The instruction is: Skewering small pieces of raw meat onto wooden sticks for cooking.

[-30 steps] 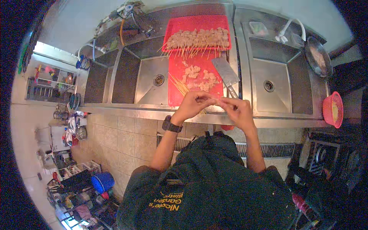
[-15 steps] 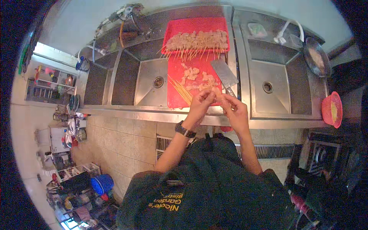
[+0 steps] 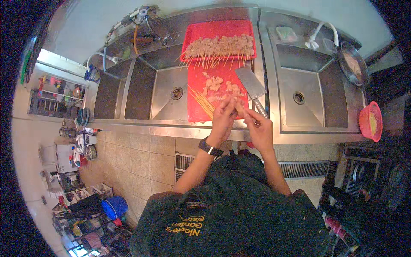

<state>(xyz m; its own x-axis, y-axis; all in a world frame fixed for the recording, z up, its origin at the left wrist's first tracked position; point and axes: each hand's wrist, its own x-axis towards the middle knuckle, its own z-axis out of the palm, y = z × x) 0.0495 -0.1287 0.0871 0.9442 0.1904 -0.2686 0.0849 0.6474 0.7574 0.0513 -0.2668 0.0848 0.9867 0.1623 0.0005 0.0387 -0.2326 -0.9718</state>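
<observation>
My left hand, with a dark watch on its wrist, is closed in a pinch over the near edge of the red cutting board. Beside it, the fingers of my right hand pinch the same piece of raw meat between the two hands. Whether a stick runs through this piece cannot be made out. Loose meat pieces lie on the board, with a bundle of bamboo skewers at its left. A cleaver rests along the board's right side, its handle toward me.
Behind the board, a red tray carries a row of skewered meat. Steel sinks lie on both sides. To the right are a pan and a pink basket. A white faucet stands behind the right sink.
My right hand has shifted slightly down and left, closer to the left one. The left wrist has turned a little. The meat piece shows more plainly between the fingers.
</observation>
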